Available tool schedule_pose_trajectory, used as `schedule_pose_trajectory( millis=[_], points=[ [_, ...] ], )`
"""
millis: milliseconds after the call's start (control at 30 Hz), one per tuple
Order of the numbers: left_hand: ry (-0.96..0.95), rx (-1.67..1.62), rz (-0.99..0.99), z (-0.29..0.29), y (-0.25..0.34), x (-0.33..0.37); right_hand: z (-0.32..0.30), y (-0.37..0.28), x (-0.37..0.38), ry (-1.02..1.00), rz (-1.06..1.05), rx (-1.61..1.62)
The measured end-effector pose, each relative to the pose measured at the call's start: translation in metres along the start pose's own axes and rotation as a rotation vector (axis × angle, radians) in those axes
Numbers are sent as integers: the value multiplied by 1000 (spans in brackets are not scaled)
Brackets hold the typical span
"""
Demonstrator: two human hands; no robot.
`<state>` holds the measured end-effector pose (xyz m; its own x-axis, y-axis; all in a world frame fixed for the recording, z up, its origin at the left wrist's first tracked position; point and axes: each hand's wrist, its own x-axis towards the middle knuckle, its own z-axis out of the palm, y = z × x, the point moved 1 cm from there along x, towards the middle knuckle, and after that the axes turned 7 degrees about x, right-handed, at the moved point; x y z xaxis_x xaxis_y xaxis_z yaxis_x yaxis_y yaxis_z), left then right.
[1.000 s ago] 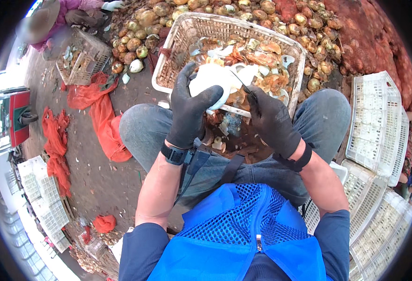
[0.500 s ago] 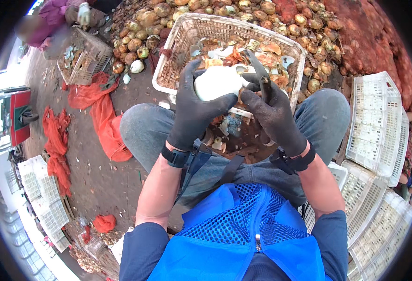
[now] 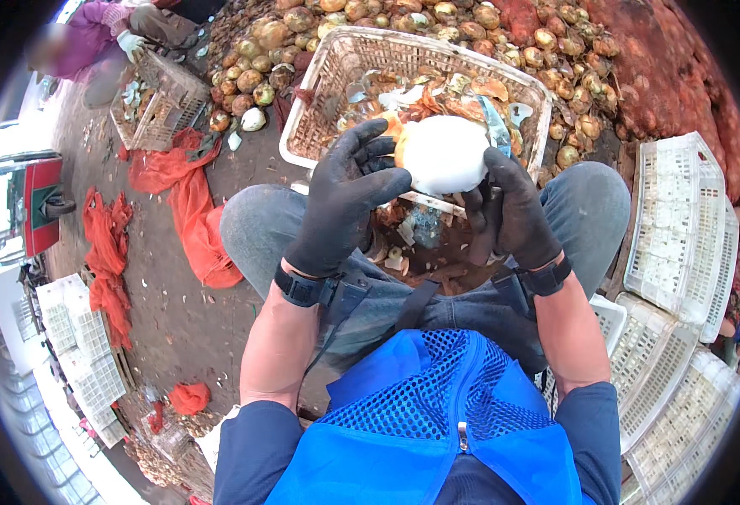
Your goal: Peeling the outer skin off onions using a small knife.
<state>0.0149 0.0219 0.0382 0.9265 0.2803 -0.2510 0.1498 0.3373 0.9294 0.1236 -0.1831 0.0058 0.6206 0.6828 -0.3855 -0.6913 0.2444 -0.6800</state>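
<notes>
A peeled white onion (image 3: 445, 156) with a brownish patch on its left side is between my hands, above the front rim of a crate (image 3: 302, 162). My right hand (image 3: 513, 206), in a black glove, grips it from the right with thumb and fingers. From the same hand a knife blade (image 3: 496, 124) points up behind the onion; its handle is hidden. My left hand (image 3: 344, 198), also black-gloved, is open with bent fingers apart at the onion's left side. Its thumb tip reaches the onion's edge; firm contact cannot be told. Onion skins (image 3: 403, 97) lie in the crate.
Unpeeled onions (image 3: 260, 38) are heaped behind the crate, beside red mesh sacks (image 3: 656, 76). White plastic crates (image 3: 673, 227) stand at right. Red netting (image 3: 189, 215) lies on the ground at left. Another person's gloved hand (image 3: 130, 44) is near a second crate (image 3: 164, 109) at far left.
The onion has shifted right, turning its brownish patch left. My left hand's grasp has loosened. The knife blade now catches the light. The other person's hand has moved down toward their crate.
</notes>
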Motion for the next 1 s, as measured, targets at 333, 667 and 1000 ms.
schedule_pose_trajectory(
  millis=[333,667,1000],
  points=[
    [-74,160,-68,8,9,-1,-20,6,2,-126,25,249],
    [-70,279,-72,13,2,-2,-23,2,0,-317,75,383],
    [18,68,-106,20,-5,-2,-18,4,1,-163,53,350]
  ],
)
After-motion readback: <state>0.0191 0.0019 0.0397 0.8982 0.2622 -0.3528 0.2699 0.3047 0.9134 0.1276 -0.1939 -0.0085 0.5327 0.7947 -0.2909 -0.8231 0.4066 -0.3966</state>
